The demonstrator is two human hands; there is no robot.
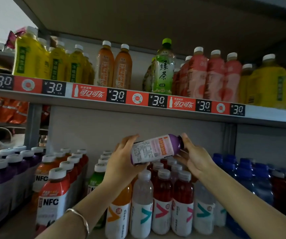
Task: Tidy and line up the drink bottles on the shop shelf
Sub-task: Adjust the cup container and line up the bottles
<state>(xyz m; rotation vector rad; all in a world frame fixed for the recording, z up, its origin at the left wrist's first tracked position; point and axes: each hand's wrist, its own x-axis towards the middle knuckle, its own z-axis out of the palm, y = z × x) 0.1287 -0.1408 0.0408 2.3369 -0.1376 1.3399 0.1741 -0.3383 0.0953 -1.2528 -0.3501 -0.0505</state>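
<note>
Bottle, purple with a white label, lies nearly level in the air between the two shelves, its dark cap end to the right and tipped slightly up. The left hand grips its base end, fingers curled over the top and palm beneath. The right hand holds the cap end, thumb against the cap and fingers curled under the neck. A bracelet sits on the left wrist. Directly below the bottle, on the lower shelf, stand chevron bottles in orange, clear and red, with white labels. To their left are NFC bottles with white caps, in red, orange and purple rows; to the right, blue bottles. The upper shelf carries a price strip marked 3.0 along its front edge. On it stand yellow bottles, orange bottles, a green tea bottle and pink bottles.
</note>
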